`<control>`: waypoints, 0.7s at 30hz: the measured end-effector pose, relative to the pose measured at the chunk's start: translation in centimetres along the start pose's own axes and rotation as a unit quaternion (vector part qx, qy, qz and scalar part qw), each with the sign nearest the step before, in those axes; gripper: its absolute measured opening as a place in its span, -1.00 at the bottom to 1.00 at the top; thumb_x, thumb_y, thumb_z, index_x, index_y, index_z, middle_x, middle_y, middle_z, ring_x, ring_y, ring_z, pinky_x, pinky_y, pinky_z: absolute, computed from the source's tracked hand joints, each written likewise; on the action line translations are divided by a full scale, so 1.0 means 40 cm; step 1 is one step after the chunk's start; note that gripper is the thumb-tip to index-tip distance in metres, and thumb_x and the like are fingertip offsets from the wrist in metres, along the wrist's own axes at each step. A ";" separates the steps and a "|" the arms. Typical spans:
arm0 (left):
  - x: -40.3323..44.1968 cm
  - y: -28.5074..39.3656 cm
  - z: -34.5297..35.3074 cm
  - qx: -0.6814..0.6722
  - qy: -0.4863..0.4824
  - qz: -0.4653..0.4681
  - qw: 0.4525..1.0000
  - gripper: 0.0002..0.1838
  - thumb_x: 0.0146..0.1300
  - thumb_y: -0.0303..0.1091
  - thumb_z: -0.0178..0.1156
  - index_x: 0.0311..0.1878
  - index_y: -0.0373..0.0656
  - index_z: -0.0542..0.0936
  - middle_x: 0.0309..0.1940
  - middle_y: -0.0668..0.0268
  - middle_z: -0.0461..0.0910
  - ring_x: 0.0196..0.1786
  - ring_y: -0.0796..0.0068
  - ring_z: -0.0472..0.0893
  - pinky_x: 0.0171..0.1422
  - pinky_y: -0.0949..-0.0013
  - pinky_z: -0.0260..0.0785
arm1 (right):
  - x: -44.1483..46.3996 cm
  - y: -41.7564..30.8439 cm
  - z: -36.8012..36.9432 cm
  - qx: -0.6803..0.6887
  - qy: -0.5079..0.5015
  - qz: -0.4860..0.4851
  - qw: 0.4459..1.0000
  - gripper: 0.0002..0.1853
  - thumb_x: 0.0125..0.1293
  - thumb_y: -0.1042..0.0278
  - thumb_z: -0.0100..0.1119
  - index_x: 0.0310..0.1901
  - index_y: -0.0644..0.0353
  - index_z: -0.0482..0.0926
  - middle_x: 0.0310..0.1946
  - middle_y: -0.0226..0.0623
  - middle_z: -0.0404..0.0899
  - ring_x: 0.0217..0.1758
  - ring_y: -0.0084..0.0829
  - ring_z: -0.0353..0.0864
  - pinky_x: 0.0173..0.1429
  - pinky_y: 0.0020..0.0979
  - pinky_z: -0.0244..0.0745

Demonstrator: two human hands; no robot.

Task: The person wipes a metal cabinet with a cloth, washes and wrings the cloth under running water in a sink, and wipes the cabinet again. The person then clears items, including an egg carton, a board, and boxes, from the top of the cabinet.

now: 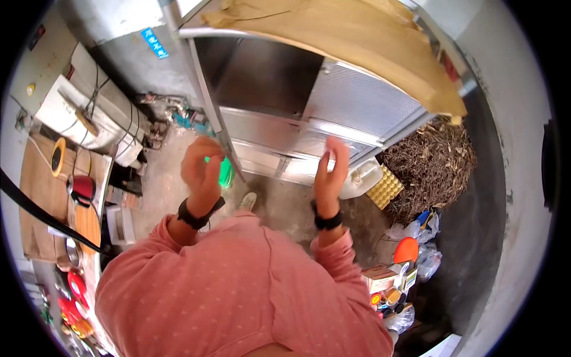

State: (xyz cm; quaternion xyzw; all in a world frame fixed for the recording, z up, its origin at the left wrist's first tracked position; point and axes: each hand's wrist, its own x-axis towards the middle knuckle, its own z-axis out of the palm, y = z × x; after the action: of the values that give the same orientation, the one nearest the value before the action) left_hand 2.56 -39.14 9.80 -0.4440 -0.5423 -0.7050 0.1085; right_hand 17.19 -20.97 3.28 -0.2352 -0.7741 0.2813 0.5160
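Note:
My left hand (201, 166) is raised in front of the left post of a metal-framed cabinet (342, 95). Its fingers are loosely curled, with a gap to the thumb, and I see nothing held in them. Behind it a bright green object (226, 172) shows near the floor. My right hand (332, 175) is up before the cabinet's lower right part, fingers stretched and thumb apart, holding nothing visible; its fingertips are slightly blurred. Whether either hand touches the cabinet I cannot tell. Brown sheeting (345, 27) covers the cabinet top. Both wrists wear black bands.
To the right are a heap of dry twigs (431, 157), a yellow egg tray (386, 186), a whitish plastic container (361, 178) and several bags and boxes (380, 278). A counter (44, 202) on the left bears a red kettle (81, 189).

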 end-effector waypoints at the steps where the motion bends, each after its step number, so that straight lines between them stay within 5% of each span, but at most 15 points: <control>1: -0.003 0.007 -0.023 -0.010 0.008 0.008 1.000 -0.87 0.21 -0.39 -0.06 -0.41 -0.24 0.35 -0.56 0.35 0.27 -0.49 0.59 0.22 -0.39 0.56 0.08 | 0.084 -0.040 0.012 -0.049 0.004 -0.082 0.995 -0.59 0.02 0.69 -0.12 -0.01 0.32 0.35 -0.06 -0.04 0.39 0.05 -0.07 0.33 0.15 -0.25 0.19; 4: -0.009 0.022 -0.074 -0.005 0.031 0.001 0.999 -0.75 0.24 -0.23 -0.04 -0.43 -0.23 0.34 -0.61 0.39 0.22 -0.51 0.60 0.19 -0.44 0.55 0.00 | 0.270 -0.082 0.064 -0.049 -0.011 -0.131 0.990 -0.47 -0.07 0.69 -0.12 0.07 0.31 0.31 0.07 0.00 0.25 0.15 -0.03 0.22 0.23 -0.25 0.08; 6: -0.013 0.016 -0.103 -0.006 0.045 -0.004 0.999 -0.70 0.24 -0.16 -0.03 -0.42 -0.23 0.35 -0.61 0.38 0.23 -0.52 0.59 0.19 -0.44 0.52 0.00 | 0.312 -0.049 0.079 -0.093 -0.027 -0.166 0.981 -0.58 -0.03 0.66 -0.09 -0.04 0.35 0.37 -0.06 -0.03 0.35 0.03 -0.09 0.32 0.14 -0.29 0.18; 8: -0.013 0.007 -0.126 -0.041 0.006 0.044 0.998 -0.79 0.16 -0.33 0.02 -0.36 -0.33 0.45 -0.53 0.17 0.42 -0.52 0.46 0.36 -0.47 0.49 0.16 | 0.312 -0.051 0.067 -0.049 0.016 -0.131 0.990 -0.77 0.02 0.65 -0.09 -0.22 0.38 0.40 -0.26 -0.11 0.41 -0.19 -0.23 0.40 -0.05 -0.37 0.28; 12: -0.010 0.008 -0.122 -0.095 0.003 0.028 0.995 -0.70 0.16 -0.22 0.05 -0.36 -0.35 0.48 -0.56 0.16 0.42 -0.54 0.41 0.38 -0.50 0.45 0.18 | 0.183 -0.108 -0.014 -0.014 0.140 -0.097 0.985 -0.94 0.13 0.63 -0.16 -0.42 0.31 0.34 -0.46 -0.26 0.33 -0.39 -0.42 0.29 -0.25 -0.48 0.23; 16: 0.006 -0.011 -0.121 -0.196 -0.090 0.007 0.977 -0.65 0.13 -0.17 0.08 -0.41 -0.36 0.50 -0.58 0.16 0.45 -0.56 0.36 0.40 -0.52 0.42 0.21 | 0.057 -0.123 -0.127 -0.078 0.228 -0.114 0.964 -0.88 0.20 0.43 -0.17 -0.36 0.28 0.35 -0.35 -0.20 0.34 -0.26 -0.37 0.32 -0.12 -0.39 0.22; 19: 0.041 -0.033 -0.104 -0.224 -0.179 -0.003 0.958 -0.69 0.09 -0.19 0.10 -0.40 -0.33 0.52 -0.57 0.19 0.47 -0.55 0.36 0.44 -0.52 0.42 0.21 | 0.016 -0.182 -0.156 -0.279 0.286 -0.227 0.888 -0.70 0.22 0.21 -0.11 -0.15 0.27 0.28 -0.17 -0.07 0.34 -0.07 -0.21 0.34 0.01 -0.22 0.24; 20: 0.064 -0.033 -0.085 -0.230 -0.238 -0.010 0.944 -0.70 0.09 -0.19 0.11 -0.38 -0.31 0.53 -0.56 0.20 0.48 -0.55 0.36 0.45 -0.52 0.43 0.21 | 0.007 -0.175 -0.169 -0.249 0.296 -0.268 0.882 -0.67 0.18 0.26 -0.05 -0.08 0.26 0.22 -0.17 -0.05 0.34 -0.10 -0.19 0.35 0.01 -0.21 0.28; 21: 0.070 -0.044 -0.071 -0.239 -0.261 -0.022 0.935 -0.70 0.07 -0.20 0.13 -0.35 -0.30 0.54 -0.55 0.21 0.49 -0.53 0.36 0.47 -0.49 0.45 0.23 | -0.006 -0.185 -0.142 -0.097 0.206 -0.247 0.942 -0.69 0.14 0.36 -0.04 -0.09 0.27 0.25 -0.14 -0.04 0.33 -0.10 -0.20 0.36 0.02 -0.23 0.29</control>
State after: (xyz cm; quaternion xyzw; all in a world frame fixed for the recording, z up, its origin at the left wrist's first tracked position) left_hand -1.63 -40.01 10.67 -0.6128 -0.3771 -0.6755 -0.1614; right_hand 22.02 -25.46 9.90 -0.1385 -0.7082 0.0142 0.6921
